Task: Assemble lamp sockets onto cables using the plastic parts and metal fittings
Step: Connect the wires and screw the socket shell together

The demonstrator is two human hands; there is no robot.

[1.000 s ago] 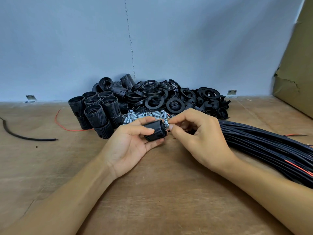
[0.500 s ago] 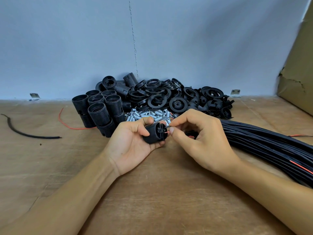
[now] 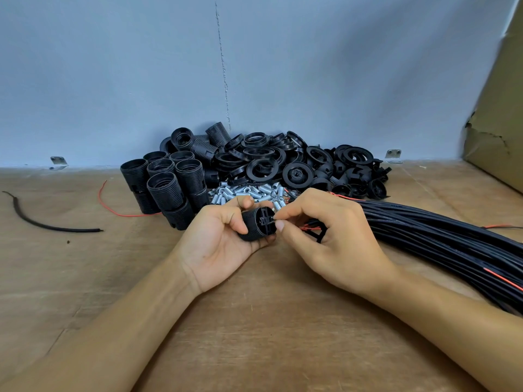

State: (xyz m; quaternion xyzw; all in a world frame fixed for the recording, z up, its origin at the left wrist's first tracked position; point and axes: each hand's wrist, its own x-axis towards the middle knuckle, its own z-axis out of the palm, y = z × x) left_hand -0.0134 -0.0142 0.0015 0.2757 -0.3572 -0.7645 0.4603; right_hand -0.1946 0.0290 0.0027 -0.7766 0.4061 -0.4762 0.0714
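The left hand (image 3: 223, 239) lies palm up on the wooden table (image 3: 254, 329), near the middle, its fingers and thumb curled round 1 black threaded socket body (image 3: 254, 226) that lies on its side with its slotted end face turned right. The right hand (image 3: 331, 236) meets it from the right: thumb and forefinger pinch a thin wire end (image 3: 273, 221) right at that end face, while the other fingers are curled over a black cable (image 3: 317, 236) with red wire ends (image 3: 310, 228) beside it. Whether the wire tip is already inside the socket cannot be told. A thick bundle of black cables (image 3: 438, 239) runs from behind the right hand toward the near right edge, with a few red cores showing. Just beyond the hands lies a heap of small silvery metal fittings (image 3: 249, 192). Left of that heap stand several upright threaded socket shells (image 3: 169, 185), close together. Farther back, against the pale blue wall (image 3: 141, 80), black plastic rings (image 3: 263, 165) and caps (image 3: 356, 176) are piled. On the far left lies a loose piece of black cable (image 3: 42, 222), and a loose red wire (image 3: 113, 206) curves between it and the shells. 2 metal brackets (image 3: 58, 160) sit at the wall's foot, and brown cardboard (image 3: 498, 123) leans at the right.
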